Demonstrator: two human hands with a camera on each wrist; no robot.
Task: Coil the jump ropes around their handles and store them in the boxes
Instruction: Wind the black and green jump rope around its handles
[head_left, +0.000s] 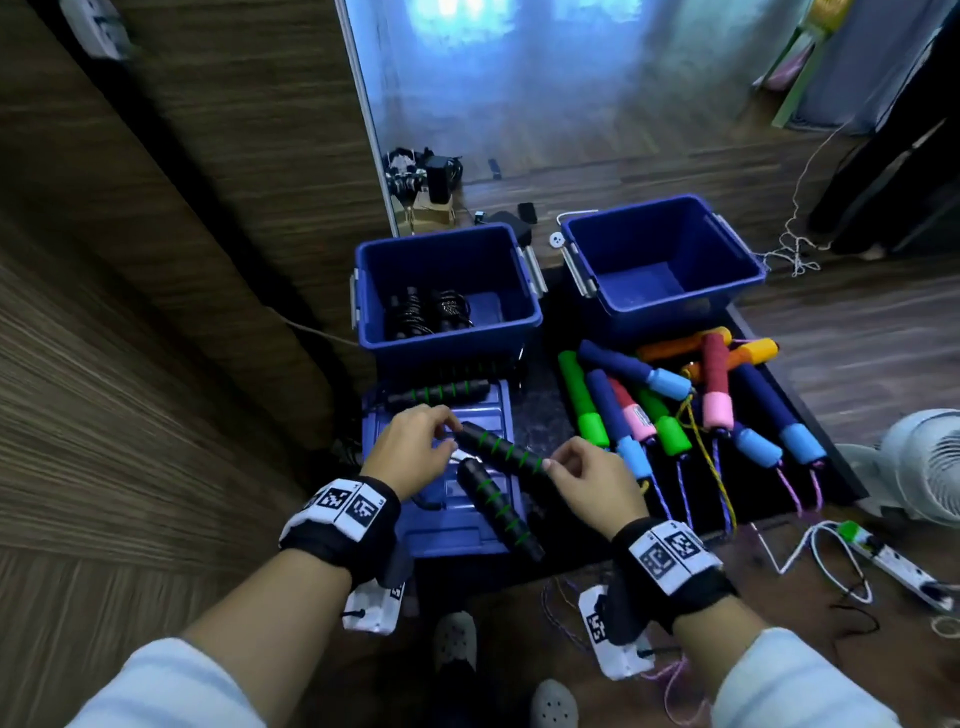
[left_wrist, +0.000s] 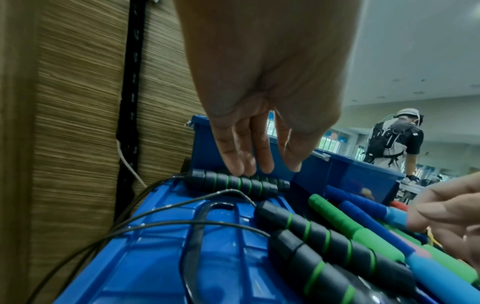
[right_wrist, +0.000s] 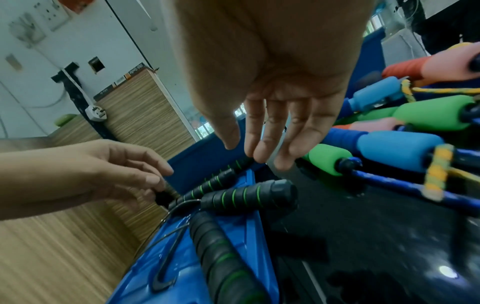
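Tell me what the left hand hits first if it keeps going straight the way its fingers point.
Probably the far black handle lying on the blue lid: in the left wrist view the left hand hangs just above it, fingers pointing down at it. Depth is unclear; the blue box stands right behind.

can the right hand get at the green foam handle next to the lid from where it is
Probably yes. The right hand hangs open just left of the green foam handle, which lies at the near-left edge of the pile with its top bare; nothing sits between them. Its rope may drag neighbours.
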